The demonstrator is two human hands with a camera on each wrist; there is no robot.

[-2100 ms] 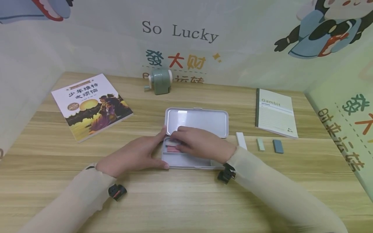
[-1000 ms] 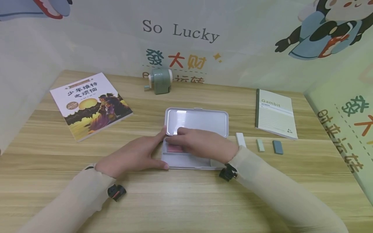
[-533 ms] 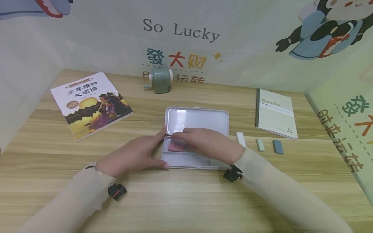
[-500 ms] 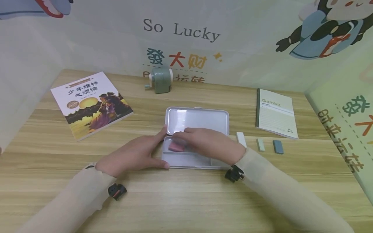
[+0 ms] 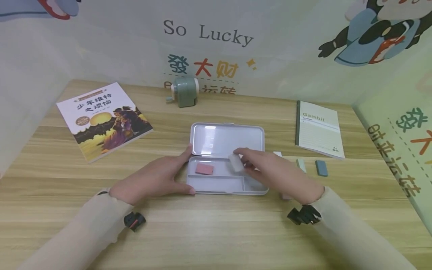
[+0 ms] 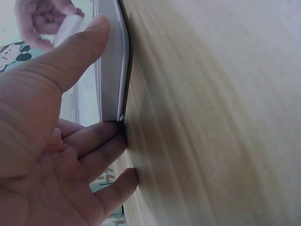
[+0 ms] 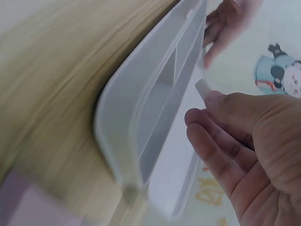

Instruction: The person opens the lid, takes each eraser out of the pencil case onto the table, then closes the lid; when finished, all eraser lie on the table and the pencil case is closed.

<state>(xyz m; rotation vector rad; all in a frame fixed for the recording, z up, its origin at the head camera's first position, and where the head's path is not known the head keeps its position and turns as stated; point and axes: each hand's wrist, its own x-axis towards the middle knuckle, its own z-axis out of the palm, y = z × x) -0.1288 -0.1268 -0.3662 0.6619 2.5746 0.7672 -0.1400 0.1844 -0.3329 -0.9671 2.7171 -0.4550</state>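
Observation:
A white pencil case (image 5: 227,194) lies with its lid (image 5: 233,138) raised back. My left hand (image 5: 153,178) holds the case's left end, thumb along the near wall and fingers at the far left corner. My right hand (image 5: 276,170) pinches a white eraser (image 5: 236,163) just above the back compartment; the right wrist view has the eraser (image 7: 202,88) at the thumb tip. A pink eraser (image 5: 204,168) lies in the back compartment. In the left wrist view the thumb (image 6: 87,44) presses the case wall (image 6: 111,70).
Right of the case lie a white block (image 5: 277,153), partly hidden, a pale green eraser (image 5: 301,165) and a blue eraser (image 5: 321,168). A pinkish piece (image 5: 286,196) shows under the right wrist. Behind stand a pencil sharpener (image 5: 186,92), a book (image 5: 104,123) and a notebook (image 5: 318,129).
My right hand has moved right from the case's left end, lifting the white eraser. The pink eraser now shows fully, slightly shifted right and tilted. My left hand keeps its place.

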